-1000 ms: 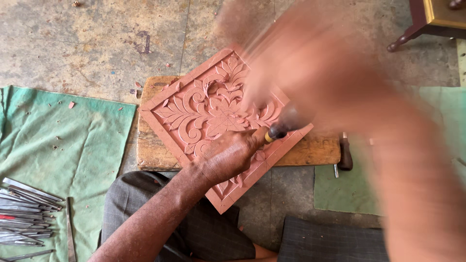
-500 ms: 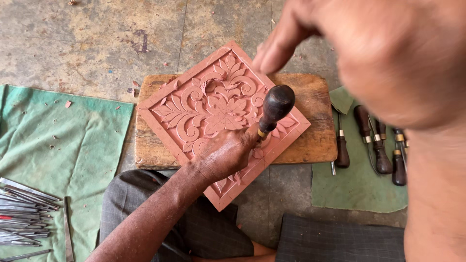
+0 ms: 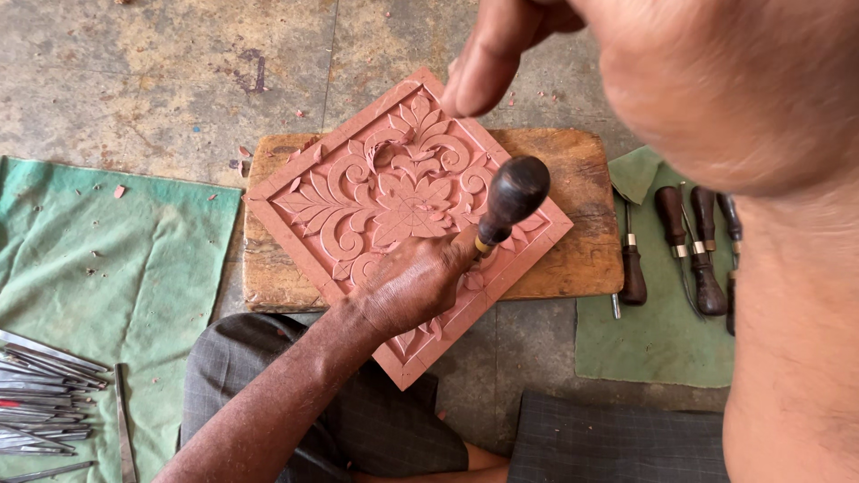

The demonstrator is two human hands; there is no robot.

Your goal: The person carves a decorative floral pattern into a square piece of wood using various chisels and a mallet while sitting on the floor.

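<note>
Your left hand [image 3: 412, 286] grips a dark-knobbed chisel [image 3: 510, 197] on the carved terracotta panel [image 3: 358, 197]; its long axis tilts up-right. Your right hand [image 3: 716, 72], raised above the knob, looks loosely closed, its hold unclear.

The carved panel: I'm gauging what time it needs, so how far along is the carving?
Done: the reddish carved panel already shows its raised border, scrolls and central flower in relief. In hand: the left hand holds a dark-handled chisel against the lower right part, while the right hand is raised close to the camera. Left: probably finer detail; whether any area is uncut cannot be told.
</note>
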